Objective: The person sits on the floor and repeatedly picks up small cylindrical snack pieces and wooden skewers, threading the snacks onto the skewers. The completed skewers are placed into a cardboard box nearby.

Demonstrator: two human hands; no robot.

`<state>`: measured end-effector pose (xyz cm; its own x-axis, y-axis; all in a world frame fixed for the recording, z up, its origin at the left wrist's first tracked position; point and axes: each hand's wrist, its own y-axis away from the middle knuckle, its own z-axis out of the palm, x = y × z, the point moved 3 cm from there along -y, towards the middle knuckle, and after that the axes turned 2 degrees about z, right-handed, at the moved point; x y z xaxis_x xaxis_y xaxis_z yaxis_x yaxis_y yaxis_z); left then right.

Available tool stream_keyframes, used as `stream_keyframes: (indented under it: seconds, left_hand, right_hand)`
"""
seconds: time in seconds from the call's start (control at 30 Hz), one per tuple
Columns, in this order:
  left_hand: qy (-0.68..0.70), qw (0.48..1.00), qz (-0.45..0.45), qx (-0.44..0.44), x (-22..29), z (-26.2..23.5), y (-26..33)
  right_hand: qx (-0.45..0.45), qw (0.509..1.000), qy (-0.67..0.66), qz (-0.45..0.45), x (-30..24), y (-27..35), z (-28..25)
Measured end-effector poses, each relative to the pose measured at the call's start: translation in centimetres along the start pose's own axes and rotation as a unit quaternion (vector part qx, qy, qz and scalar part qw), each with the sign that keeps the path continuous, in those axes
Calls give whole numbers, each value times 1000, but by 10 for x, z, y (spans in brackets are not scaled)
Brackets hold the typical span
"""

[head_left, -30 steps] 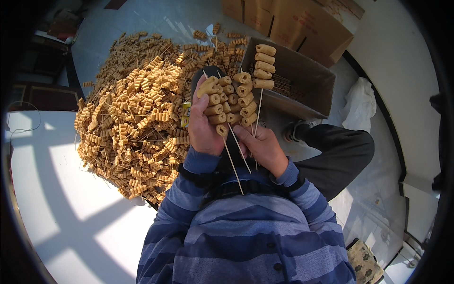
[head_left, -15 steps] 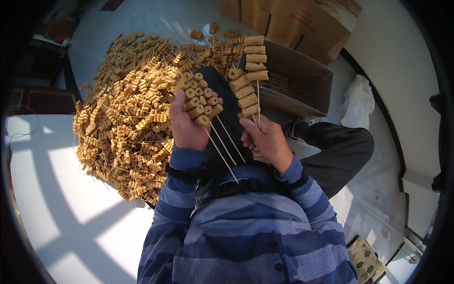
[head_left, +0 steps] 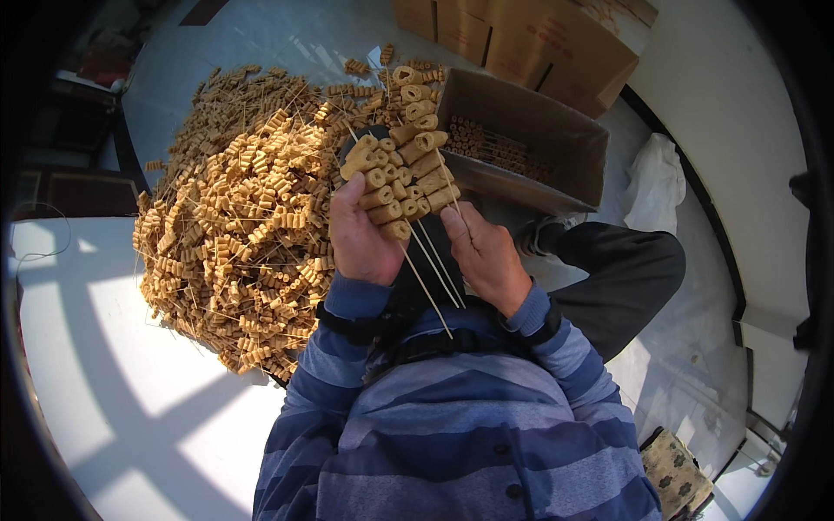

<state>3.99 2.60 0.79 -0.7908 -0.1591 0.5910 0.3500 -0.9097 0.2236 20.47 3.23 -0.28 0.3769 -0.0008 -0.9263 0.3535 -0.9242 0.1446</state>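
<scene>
With our left hand (head_left: 363,239) we cradle a bundle of skewered rolls (head_left: 382,184); our right hand (head_left: 488,253) pinches more loaded skewers (head_left: 432,178) alongside, near the closest left corner of the cardboard box (head_left: 556,196).

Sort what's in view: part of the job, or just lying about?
Likely the job: skewered rolls in left hand and right hand; heap of skewered pieces; open carton with more inside.
Seemingly just lying about: brown boxes; white plastic-looking bundle; flower-patterned item.
</scene>
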Motion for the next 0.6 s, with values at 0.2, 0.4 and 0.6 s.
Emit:
stream_keyframes:
  seconds: [0.2, 0.4, 0.6]
  left_hand:
    - [-21, 1000, -11, -16, 15, -5, 3]
    - [30, 999, -13, -28, 0, 1, 1]
    - [52, 995, -53, -67, -5, 0, 1]
  right_hand:
    - [39, 999, 8, 21, 2, -5, -3]
    - [13, 1000, -23, -13, -2, -3, 3]
    - [-7, 1000, -12, -17, -3, 1, 4]
